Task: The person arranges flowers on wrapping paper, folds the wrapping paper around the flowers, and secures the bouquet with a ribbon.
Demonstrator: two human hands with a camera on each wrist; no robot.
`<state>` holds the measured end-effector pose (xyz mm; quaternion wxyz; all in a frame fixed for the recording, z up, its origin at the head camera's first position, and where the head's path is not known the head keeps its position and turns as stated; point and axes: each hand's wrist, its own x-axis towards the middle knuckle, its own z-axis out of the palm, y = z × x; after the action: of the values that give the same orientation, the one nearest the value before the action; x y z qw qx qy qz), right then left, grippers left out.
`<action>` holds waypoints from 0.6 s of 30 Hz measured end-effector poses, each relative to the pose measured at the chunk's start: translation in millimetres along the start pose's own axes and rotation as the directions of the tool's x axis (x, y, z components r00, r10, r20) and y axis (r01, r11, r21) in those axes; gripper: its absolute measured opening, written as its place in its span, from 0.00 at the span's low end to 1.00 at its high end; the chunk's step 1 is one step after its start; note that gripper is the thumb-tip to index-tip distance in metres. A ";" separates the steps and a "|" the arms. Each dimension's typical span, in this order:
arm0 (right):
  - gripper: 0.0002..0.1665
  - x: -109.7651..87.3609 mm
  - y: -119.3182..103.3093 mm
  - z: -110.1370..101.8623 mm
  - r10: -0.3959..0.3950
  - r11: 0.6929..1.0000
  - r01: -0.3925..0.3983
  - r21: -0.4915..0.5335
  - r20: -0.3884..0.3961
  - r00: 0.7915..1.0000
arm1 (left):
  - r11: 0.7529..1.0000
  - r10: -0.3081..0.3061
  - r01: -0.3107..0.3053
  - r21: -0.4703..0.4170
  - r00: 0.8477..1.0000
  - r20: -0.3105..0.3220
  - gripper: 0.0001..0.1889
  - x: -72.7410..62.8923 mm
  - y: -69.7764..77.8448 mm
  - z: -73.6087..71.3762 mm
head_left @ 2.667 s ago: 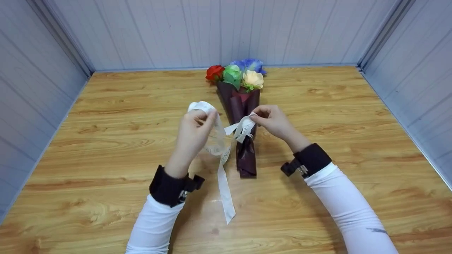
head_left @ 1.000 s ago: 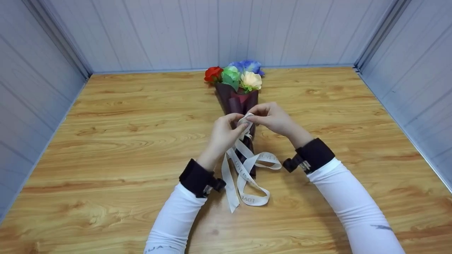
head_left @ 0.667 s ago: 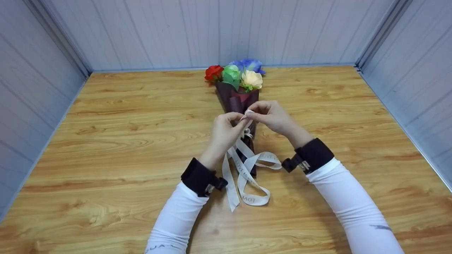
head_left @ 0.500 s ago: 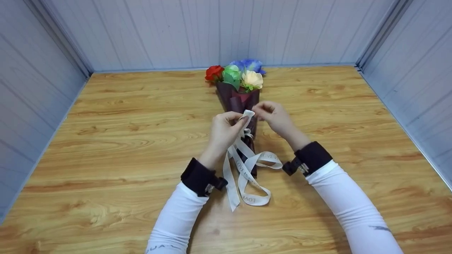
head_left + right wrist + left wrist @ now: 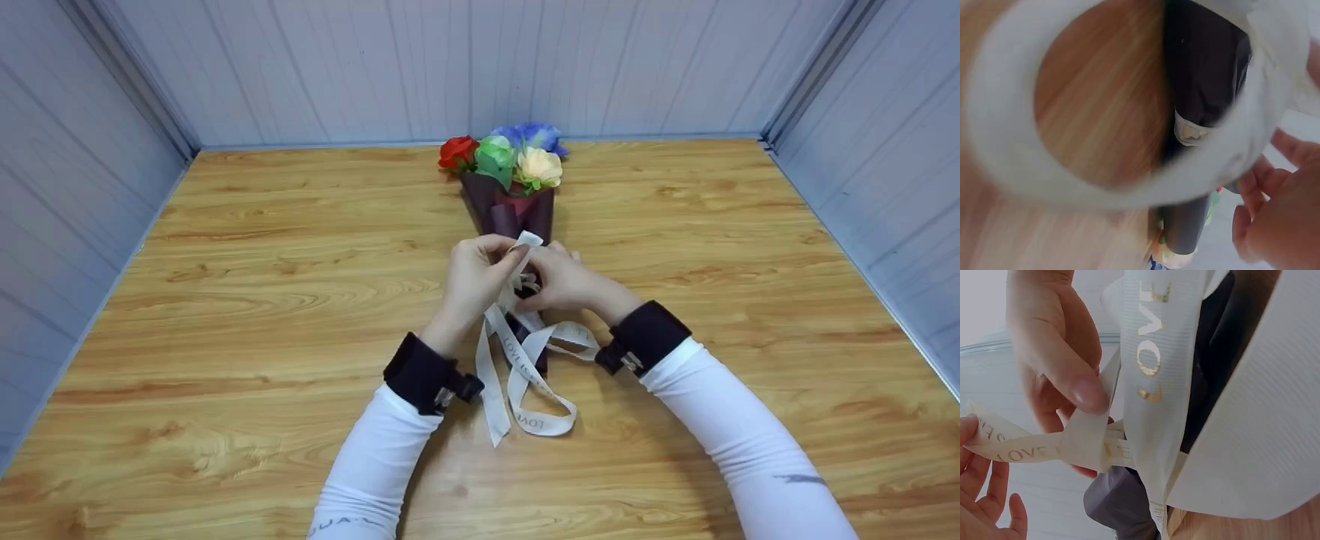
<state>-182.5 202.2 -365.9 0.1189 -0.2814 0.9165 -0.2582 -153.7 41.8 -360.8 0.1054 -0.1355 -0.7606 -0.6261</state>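
Note:
A bouquet in dark maroon wrapping paper [image 5: 480, 196] lies on the table, tied with white ribbon [image 5: 541, 424] lettered in gold. My left hand [image 5: 480, 277] pinches a loop of the ribbon above the tie; the left wrist view shows the loop between thumb and fingers [image 5: 985, 484]. My right hand [image 5: 570, 281] is beside the tie, its fingers bent loosely and its thumb [image 5: 1088, 391] right at a strip of ribbon. In the right wrist view the right hand [image 5: 1286, 214] has spread fingers, with a blurred ribbon curve in front.
Red [image 5: 457, 152], green [image 5: 495, 156], cream [image 5: 538, 168] and blue [image 5: 536, 137] flowers top the bouquet at the back. Loose ribbon loops and a ribbon tail [image 5: 491, 397] lie toward the front. Panel walls [image 5: 337, 67] enclose the wooden table [image 5: 262, 300].
My left hand came in from the left and took hold of the loop beside the right hand. The right hand let go of the loop and moved down to the tie.

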 end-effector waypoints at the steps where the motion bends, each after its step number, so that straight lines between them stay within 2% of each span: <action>1: 0.31 1.3 0.5 0.0 0.017 1.000 -0.017 -0.004 -0.002 1.000 | 1.000 -0.003 0.003 -0.007 1.000 0.001 0.06 0.0 0.0 0.0; 5: 0.17 5.8 5.9 0.1 0.033 0.999 -0.033 0.014 -0.001 0.999 | 1.000 -0.014 0.014 -0.023 1.000 0.008 0.06 -0.3 -0.3 -0.4; 11: 0.05 9.4 12.0 2.8 0.000 0.998 0.002 0.067 -0.025 1.000 | 0.999 -0.025 0.025 -0.039 1.000 0.007 0.06 0.1 -0.9 -0.6; 14: 0.05 9.4 12.2 3.6 -0.009 0.999 0.011 0.042 -0.062 0.998 | 1.000 -0.014 0.014 -0.016 1.000 0.004 0.06 0.6 -0.7 -1.5; 18: 0.15 8.7 11.5 5.6 -0.024 1.000 0.025 0.005 -0.108 0.994 | 1.000 -0.001 0.001 0.022 1.000 0.010 0.06 0.4 -2.1 -2.8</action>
<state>-192.7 203.1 -377.5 0.0671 -0.2780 0.9172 -0.2773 -154.9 38.7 -362.1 0.1028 -0.1372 -0.7680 -0.6171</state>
